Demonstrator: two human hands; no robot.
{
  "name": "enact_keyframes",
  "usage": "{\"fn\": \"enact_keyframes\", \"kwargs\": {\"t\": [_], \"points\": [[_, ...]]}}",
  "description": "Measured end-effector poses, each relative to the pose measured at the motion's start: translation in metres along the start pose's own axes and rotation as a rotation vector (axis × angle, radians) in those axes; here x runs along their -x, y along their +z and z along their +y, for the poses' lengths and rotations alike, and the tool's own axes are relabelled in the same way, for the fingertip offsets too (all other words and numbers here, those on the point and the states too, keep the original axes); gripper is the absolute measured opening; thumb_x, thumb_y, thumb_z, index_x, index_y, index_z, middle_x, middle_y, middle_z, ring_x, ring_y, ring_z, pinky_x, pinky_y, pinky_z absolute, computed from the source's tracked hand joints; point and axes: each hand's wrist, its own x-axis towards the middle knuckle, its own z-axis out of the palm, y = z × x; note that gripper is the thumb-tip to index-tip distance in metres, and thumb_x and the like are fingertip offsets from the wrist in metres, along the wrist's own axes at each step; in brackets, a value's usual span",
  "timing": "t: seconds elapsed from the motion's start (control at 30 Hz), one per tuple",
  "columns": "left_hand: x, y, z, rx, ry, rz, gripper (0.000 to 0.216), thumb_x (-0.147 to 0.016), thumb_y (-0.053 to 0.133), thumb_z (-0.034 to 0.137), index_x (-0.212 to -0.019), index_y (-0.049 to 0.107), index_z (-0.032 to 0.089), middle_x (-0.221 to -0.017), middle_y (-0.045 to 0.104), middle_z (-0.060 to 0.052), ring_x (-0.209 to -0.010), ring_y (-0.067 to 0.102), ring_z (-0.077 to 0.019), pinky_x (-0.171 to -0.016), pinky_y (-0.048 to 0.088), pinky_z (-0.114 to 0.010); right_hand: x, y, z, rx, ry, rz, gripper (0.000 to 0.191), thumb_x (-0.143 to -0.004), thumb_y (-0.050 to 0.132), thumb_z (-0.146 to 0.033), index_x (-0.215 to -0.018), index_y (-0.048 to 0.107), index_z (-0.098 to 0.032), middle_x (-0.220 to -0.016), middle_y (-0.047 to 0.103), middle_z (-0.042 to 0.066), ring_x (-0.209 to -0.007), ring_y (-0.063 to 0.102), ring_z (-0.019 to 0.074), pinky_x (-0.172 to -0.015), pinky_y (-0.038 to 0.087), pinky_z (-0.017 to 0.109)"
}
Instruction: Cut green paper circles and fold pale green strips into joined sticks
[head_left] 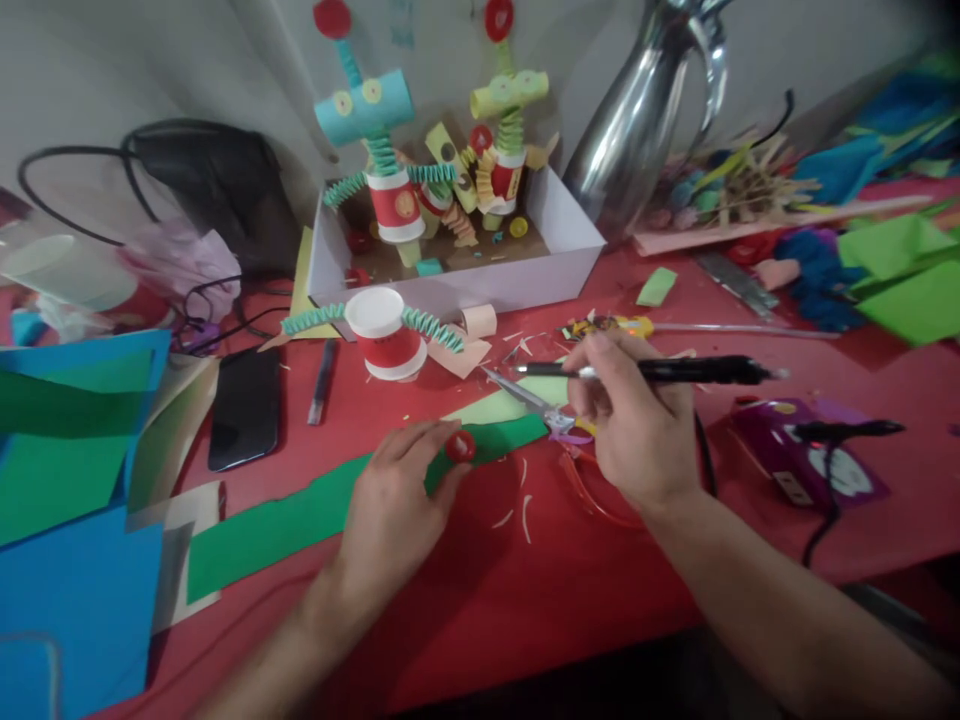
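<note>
My left hand is closed on a small round red disc between thumb and fingers, above a long green paper strip. In my right hand is a black pen, held level with its tip pointing left. Scissors lie partly open just left of my right hand, across the strip's far end. Beyond my left hand stands a red-and-white paper cup, upside down, with folded pale-green paper arms.
Behind is a white box of paper-cup robots, with a steel jug beside it. At left lie a phone, a marker and blue sheets. A purple box and a cable sit at right.
</note>
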Motion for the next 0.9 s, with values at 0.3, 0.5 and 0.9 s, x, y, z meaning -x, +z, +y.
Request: {"fn": "enact_keyframes", "kwargs": {"t": [0.3,0.5,0.9], "points": [[-0.011,0.007,0.004,0.106,0.011,-0.019,0.013,-0.091,0.061,0.022,-0.102,0.069,0.025,-0.104,0.074,-0.004,-0.099,0.068,-0.0202,-0.090,0.057,-0.039,-0.011,0.001,0.010,-0.074,0.327,-0.181,0.016,-0.091,0.056,-0.032,-0.077,0.055,-0.023,-0.062,0.051,-0.004,-0.055,0.051,0.0111,-0.050,0.042,0.024],[-0.015,0.012,0.006,0.217,0.004,-0.044,0.012,-0.092,0.061,0.021,-0.100,0.069,0.022,-0.103,0.074,-0.003,-0.097,0.069,-0.0170,-0.090,0.056,-0.033,-0.005,0.003,0.008,0.050,0.439,-0.436,0.012,-0.091,0.058,-0.034,-0.091,0.065,-0.024,-0.084,0.063,-0.002,-0.081,0.060,0.0148,-0.074,0.048,0.028],[-0.016,0.020,0.004,0.176,0.068,-0.030,0.022,-0.085,0.070,0.020,-0.106,0.068,0.024,-0.104,0.073,-0.002,-0.099,0.068,-0.0160,-0.092,0.055,-0.030,-0.010,0.005,0.012,-0.018,0.600,-0.367,0.016,-0.090,0.059,-0.039,-0.086,0.062,-0.024,-0.084,0.058,-0.002,-0.089,0.057,0.0172,-0.081,0.046,0.034]]}}
